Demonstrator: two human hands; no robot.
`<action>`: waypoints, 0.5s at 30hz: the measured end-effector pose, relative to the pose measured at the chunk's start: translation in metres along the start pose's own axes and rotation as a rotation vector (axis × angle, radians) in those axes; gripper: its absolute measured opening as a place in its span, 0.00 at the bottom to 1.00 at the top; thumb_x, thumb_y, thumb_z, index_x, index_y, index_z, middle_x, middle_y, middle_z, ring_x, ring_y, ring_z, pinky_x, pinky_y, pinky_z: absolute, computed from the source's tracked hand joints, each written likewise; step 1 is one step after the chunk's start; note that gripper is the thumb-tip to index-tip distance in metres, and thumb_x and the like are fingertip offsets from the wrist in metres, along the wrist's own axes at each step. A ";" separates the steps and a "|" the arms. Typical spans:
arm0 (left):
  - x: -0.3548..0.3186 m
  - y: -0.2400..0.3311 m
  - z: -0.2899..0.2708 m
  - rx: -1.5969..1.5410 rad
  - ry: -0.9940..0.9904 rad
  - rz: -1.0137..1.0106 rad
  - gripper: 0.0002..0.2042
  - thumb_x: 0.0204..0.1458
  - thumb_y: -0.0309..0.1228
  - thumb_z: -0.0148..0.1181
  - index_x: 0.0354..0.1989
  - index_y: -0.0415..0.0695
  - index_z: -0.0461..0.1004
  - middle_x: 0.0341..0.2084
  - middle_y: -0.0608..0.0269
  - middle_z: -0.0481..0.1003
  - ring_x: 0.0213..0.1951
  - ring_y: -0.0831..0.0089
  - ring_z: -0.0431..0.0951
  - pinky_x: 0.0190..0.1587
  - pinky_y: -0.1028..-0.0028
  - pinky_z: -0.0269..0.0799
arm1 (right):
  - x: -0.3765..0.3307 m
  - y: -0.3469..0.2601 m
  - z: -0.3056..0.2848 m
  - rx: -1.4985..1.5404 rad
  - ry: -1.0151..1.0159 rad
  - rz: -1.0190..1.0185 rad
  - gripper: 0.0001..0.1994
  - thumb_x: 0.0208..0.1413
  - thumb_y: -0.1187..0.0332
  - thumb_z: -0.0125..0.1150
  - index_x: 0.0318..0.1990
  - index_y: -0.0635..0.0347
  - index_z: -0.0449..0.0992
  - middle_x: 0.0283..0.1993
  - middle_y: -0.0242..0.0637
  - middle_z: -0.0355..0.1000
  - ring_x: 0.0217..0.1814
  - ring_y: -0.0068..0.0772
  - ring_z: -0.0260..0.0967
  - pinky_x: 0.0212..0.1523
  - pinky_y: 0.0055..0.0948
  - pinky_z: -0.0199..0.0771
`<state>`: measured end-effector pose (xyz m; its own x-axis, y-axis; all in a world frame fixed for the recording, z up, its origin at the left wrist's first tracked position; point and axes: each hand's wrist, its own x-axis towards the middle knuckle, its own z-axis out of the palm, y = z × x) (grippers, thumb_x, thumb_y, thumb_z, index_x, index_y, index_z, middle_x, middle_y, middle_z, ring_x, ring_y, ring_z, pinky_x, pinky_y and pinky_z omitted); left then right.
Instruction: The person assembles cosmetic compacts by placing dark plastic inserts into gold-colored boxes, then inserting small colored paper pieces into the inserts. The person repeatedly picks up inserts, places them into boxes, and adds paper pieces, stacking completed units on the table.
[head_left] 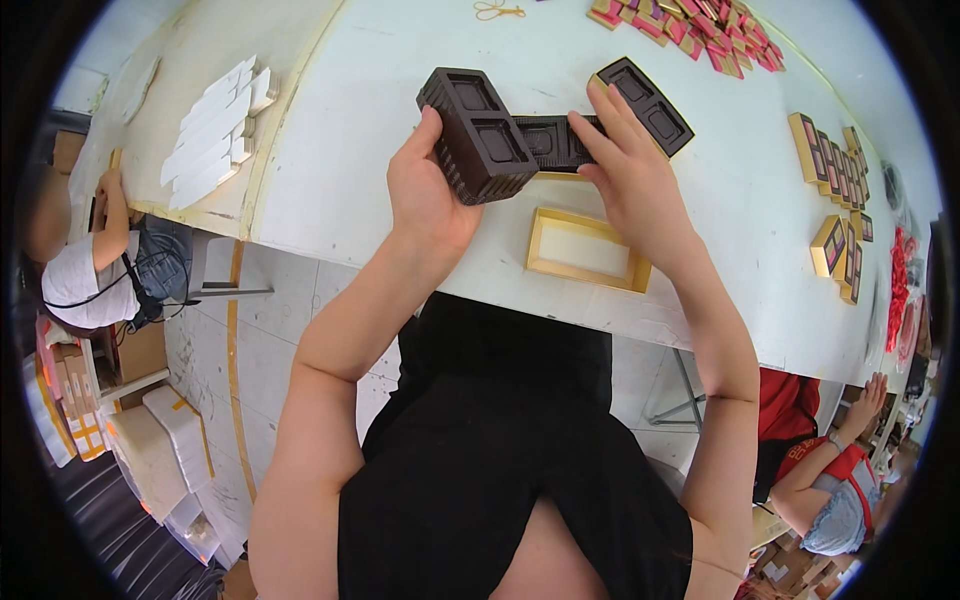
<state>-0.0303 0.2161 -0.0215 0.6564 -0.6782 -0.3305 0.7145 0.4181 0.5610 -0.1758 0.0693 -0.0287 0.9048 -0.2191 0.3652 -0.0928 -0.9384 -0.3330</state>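
My left hand [428, 185] is wrapped round a thick stack of black plastic two-compartment trays [480, 135], tilted above the table. To its right lies a shallow gold box with a black tray in it [545, 142], partly hidden behind the stack and my fingers. My right hand [632, 170] rests with fingers stretched out at the right end of that tray, holding nothing I can see. Beyond its fingertips sits another gold-edged box fitted with a black tray [650, 105]. Nearer the table's front edge is a gold box with a pale, bare inside [585, 250].
Filled small gold boxes [830, 165] stand in rows at the right. A pile of pink and gold pieces [700, 30] lies at the far side. White folded cartons [220, 130] are stacked at the left. One person [95, 260] works at the left, another [830, 480] at the right.
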 end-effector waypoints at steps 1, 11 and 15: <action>-0.001 -0.001 -0.001 -0.005 0.000 -0.006 0.22 0.69 0.39 0.29 0.60 0.37 0.62 0.53 0.47 0.69 0.56 0.56 0.70 0.59 0.56 0.67 | -0.003 0.004 0.003 -0.040 -0.014 -0.020 0.21 0.56 0.76 0.58 0.59 0.62 0.69 0.71 0.47 0.54 0.75 0.51 0.45 0.65 0.43 0.63; 0.006 -0.001 0.002 -0.029 -0.018 0.017 0.20 0.69 0.40 0.33 0.56 0.39 0.64 0.51 0.58 0.70 0.53 0.65 0.71 0.59 0.62 0.66 | 0.006 0.008 -0.004 -0.049 -0.070 -0.129 0.23 0.58 0.74 0.57 0.61 0.60 0.67 0.67 0.41 0.62 0.73 0.48 0.52 0.70 0.40 0.57; 0.009 0.001 0.002 -0.007 0.000 0.044 0.20 0.69 0.40 0.34 0.56 0.39 0.65 0.51 0.58 0.70 0.53 0.65 0.71 0.59 0.62 0.66 | 0.005 0.039 -0.020 0.392 -0.207 -0.087 0.23 0.55 0.79 0.57 0.60 0.57 0.71 0.67 0.39 0.63 0.72 0.47 0.54 0.68 0.40 0.62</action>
<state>-0.0241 0.2094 -0.0225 0.6872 -0.6592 -0.3053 0.6865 0.4518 0.5697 -0.1831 0.0262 -0.0229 0.9700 -0.0484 0.2383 0.1157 -0.7702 -0.6272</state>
